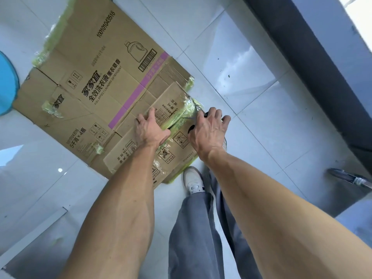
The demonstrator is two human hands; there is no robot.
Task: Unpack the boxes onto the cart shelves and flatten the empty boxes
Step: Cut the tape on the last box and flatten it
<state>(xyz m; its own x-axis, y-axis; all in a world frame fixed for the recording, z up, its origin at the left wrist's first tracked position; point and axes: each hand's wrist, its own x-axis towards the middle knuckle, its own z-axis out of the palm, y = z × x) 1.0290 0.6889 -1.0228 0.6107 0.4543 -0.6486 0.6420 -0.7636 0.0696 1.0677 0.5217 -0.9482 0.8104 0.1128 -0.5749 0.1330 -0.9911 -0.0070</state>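
Now, starting at the far left edge, I see part of a blue round object on the pale tiled floor. Right of it a large flattened box, printed with laundry detergent text and a pink stripe, lies flat on the tiles with scraps of yellow-green tape along its edges. A smaller box lies on its near right corner, its top seam covered in the same crinkled tape.

My left hand reaches out on a straight arm, palm down, fingers spread and pressing flat on the smaller box's top flap beside the seam. Just right of it, my right hand is curled around a dark-handled cutter, knuckles up, the blade end touching the tape at the box's far right edge.

Below the hands I see grey trousers and a white shoe close to the box's near corner. A dark band runs diagonally across the far right.
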